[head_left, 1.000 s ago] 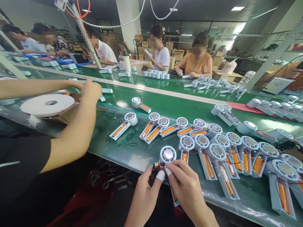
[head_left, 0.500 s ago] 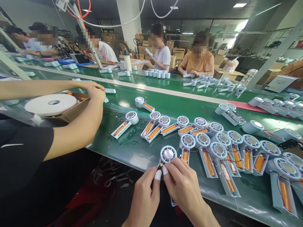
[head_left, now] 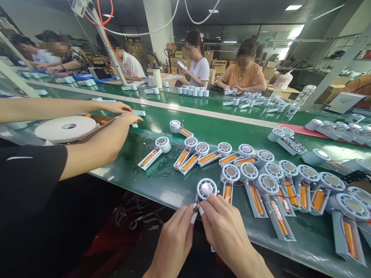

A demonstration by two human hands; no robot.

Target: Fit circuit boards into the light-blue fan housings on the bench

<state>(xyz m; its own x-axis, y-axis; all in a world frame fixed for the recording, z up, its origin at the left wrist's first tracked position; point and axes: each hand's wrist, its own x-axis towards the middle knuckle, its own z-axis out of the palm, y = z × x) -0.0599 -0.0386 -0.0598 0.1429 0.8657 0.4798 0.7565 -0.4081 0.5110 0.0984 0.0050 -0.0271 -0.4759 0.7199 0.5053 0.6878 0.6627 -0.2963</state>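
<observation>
At the near edge of the green bench, my left hand (head_left: pixel 177 235) and my right hand (head_left: pixel 224 227) meet just below the round head of a fan unit (head_left: pixel 206 188). Fingertips of both hands, some with white covers, pinch a small part between them; it is too small to make out. The unit's handle is mostly hidden by my hands. Beside my right hand lie rows of similar open fan units (head_left: pixel 255 195), with orange cells and red wires showing. One unit marked SpeedFAN (head_left: pixel 150 158) lies farther left.
At the left, a co-worker's arms (head_left: pixel 98 150) reach over the bench beside a white reel (head_left: pixel 65 128) in a cardboard box. People sit across the belt. More units lie at the right on a red mat (head_left: pixel 301 130).
My fingers have shifted slightly at the small part below the fan head. The co-worker's hands at the left have moved a little to the right and opened somewhat.
</observation>
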